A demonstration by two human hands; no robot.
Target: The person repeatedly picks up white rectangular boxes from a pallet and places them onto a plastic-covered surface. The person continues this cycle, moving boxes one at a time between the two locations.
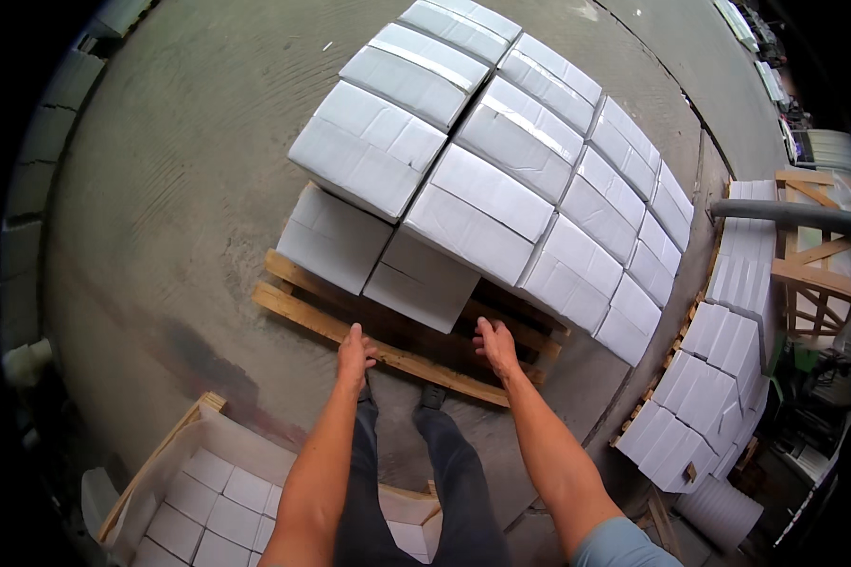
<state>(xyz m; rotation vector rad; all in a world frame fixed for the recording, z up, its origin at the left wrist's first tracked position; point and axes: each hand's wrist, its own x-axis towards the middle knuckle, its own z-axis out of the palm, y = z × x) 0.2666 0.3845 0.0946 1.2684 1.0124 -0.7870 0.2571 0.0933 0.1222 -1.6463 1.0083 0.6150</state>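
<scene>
My left hand [354,358] and my right hand [497,347] reach forward over the near edge of a wooden pallet [304,315]. Both are empty, with fingers loosely bent and apart. Just beyond them, between the two, a white carton [424,288] sits on the pallet, and neither hand appears to touch it. To its left is another low white carton [334,241]. Behind and above stand rows of white cartons [369,142], some with clear tape along their tops. Bare pallet slats [515,326] show to the right of the near carton.
Close behind my legs at lower left is a wood-edged bin [151,463] holding several white boxes [234,523]. More white cartons [686,387] stand on a pallet at right, beside a wooden crate [813,274] and a grey pipe [790,214]. Concrete floor [180,189] stretches left.
</scene>
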